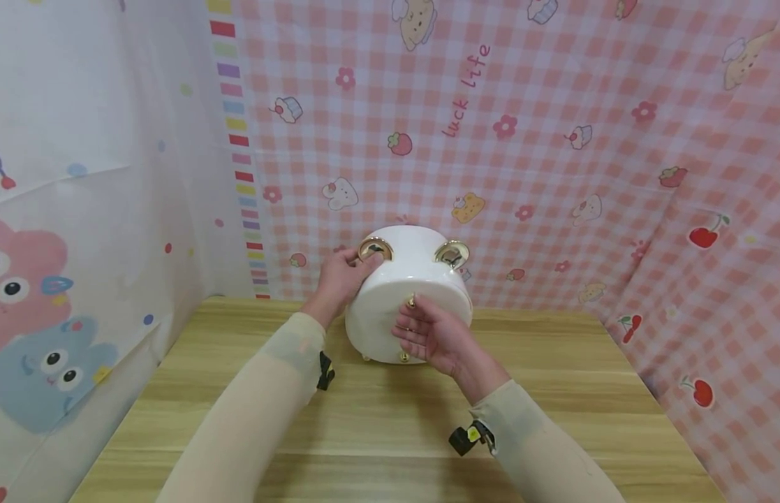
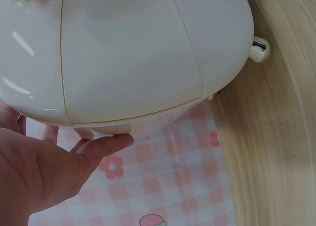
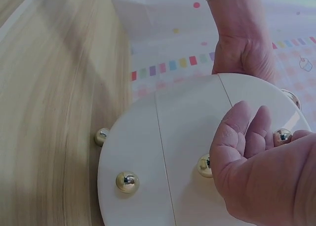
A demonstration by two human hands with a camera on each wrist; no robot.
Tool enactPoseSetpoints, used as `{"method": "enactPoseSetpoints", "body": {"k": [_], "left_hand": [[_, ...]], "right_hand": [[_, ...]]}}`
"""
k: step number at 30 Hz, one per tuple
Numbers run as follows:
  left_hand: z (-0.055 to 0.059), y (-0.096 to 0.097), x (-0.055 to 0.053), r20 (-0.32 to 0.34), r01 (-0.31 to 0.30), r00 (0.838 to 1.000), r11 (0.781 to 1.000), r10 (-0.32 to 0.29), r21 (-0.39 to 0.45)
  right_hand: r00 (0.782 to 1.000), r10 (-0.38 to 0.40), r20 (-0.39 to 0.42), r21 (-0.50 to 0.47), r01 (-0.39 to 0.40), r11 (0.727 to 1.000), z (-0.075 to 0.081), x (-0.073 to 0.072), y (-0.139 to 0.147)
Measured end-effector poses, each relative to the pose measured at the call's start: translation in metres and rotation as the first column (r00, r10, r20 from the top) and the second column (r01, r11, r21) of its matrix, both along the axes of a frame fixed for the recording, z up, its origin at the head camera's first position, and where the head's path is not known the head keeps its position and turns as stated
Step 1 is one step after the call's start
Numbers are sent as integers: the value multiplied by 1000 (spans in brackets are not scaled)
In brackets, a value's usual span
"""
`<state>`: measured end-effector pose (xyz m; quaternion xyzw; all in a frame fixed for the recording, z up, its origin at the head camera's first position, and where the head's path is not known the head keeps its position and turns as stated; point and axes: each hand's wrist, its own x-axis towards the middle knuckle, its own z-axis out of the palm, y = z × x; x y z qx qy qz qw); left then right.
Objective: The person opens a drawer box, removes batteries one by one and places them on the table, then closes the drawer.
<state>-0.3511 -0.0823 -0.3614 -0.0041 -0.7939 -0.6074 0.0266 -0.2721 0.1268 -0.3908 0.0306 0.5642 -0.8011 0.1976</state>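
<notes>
A glossy white rounded drawer box point(image 1: 392, 321) stands on the wooden table, with gold ring-shaped ears on top, gold ball feet and gold knobs down its front. Thin seams divide its drawer fronts in the left wrist view. My left hand point(image 1: 341, 279) holds the box at its upper left, thumb and fingers about the left gold ear point(image 1: 376, 249). At the front, my right hand point(image 1: 436, 339) pinches the top knob point(image 3: 283, 136) between thumb and finger, its other fingers loosely bent. The middle knob point(image 3: 205, 165) is partly covered by this hand; the lowest knob point(image 3: 127, 182) shows fully.
The wooden table point(image 1: 364, 447) reaches toward me from the box. Close behind stands a pink checked cloth backdrop point(image 1: 415, 175). A white printed cloth point(image 1: 113, 209) hangs at left. Small black cameras are strapped to the left wrist point(image 1: 325, 370) and right wrist point(image 1: 468, 440).
</notes>
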Motion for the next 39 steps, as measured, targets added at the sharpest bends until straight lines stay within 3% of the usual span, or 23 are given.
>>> {"method": "enactPoseSetpoints", "body": {"k": [39], "left_hand": [[-1,1,-2,11,-8,1000,1000,8,25]], "right_hand": [[1000,9,-9,-3,-9,1000,-3,9,3]]}}
